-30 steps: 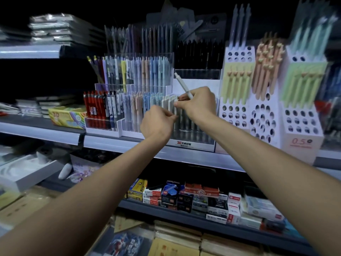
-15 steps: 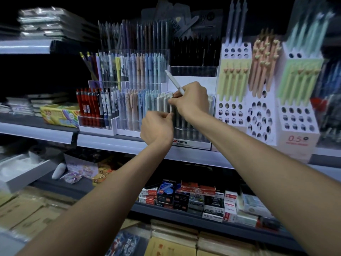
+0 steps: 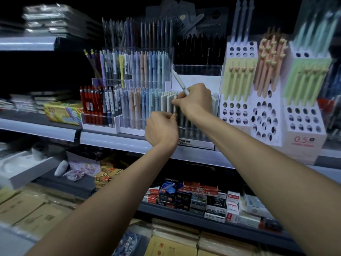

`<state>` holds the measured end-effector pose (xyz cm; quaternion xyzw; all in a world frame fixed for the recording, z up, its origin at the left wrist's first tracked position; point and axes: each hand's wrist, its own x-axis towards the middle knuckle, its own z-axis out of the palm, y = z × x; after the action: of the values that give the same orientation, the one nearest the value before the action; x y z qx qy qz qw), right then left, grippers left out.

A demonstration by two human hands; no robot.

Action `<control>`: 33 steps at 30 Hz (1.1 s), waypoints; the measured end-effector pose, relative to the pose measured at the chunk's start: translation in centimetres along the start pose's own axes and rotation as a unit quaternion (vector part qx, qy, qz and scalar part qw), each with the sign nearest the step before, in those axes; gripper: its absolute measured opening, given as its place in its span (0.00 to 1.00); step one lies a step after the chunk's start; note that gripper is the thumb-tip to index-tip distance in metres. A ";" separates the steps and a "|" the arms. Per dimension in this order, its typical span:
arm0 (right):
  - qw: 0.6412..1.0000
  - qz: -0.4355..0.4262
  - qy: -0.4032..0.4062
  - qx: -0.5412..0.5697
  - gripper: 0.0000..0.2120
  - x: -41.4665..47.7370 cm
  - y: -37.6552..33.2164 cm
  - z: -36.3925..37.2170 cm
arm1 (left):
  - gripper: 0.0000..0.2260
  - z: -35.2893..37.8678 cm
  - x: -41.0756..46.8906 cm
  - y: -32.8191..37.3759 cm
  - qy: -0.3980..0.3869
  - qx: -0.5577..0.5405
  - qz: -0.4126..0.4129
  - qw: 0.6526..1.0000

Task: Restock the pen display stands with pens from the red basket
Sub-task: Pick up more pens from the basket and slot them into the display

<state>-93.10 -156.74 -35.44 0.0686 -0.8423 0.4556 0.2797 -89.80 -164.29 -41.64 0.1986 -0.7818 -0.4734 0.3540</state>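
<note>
Left hand (image 3: pixel 162 128) dropped a bit below right hand (image 3: pixel 195 102), fingers curled at the pen row (image 3: pixel 166 102); grip unclear. Right pinches a white pen (image 3: pixel 179 80), tilted, over clear stand (image 3: pixel 195 132), frame centre. Light, stiff, slick: hold mid-barrel.

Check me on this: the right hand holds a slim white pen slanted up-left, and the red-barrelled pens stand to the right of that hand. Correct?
Not quite. The head view shows the red-barrelled pens standing far to the left of the right hand, beyond the left hand. The right hand does hold the slim white pen, slanted up-left.
</note>
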 end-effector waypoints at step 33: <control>0.968 0.013 -0.138 0.210 0.14 -10.5 1.4 -8.1 | 0.07 -7.9 -10.4 1.5 -0.286 -0.291 -0.041 0.912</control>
<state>-81.57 -150.83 -38.61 0.1773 -0.7590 0.6119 0.1342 -76.91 -161.56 -41.71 -0.0255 -0.6684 -0.7305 0.1376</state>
